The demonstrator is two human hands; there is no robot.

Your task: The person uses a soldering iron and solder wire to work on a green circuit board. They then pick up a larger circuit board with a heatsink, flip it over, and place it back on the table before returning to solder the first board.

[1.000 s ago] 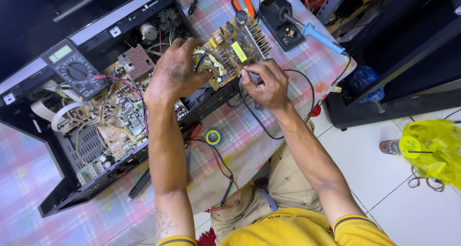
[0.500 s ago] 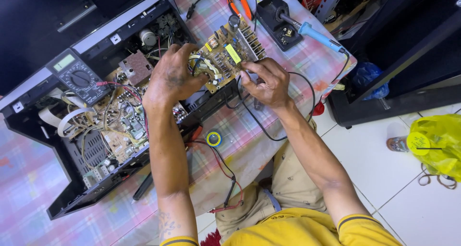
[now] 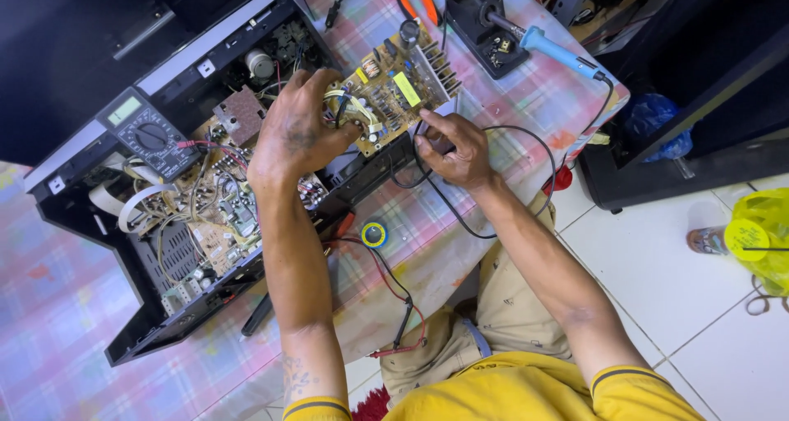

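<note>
fingers: left hand (image 3: 297, 137) clamps circuit board (image 3: 393, 92); right hand (image 3: 450, 148) pinches black cable (image 3: 526, 133) at its near-right edge
board axis: near-left to far-right
nearer: left hand

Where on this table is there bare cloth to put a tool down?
Bare checked tablecloth lies lower left, below the opened black chassis. A smaller patch sits right of the circuit board, below the soldering iron. Crowded: around the left hand, right hand, tape roll and black cable.
</note>
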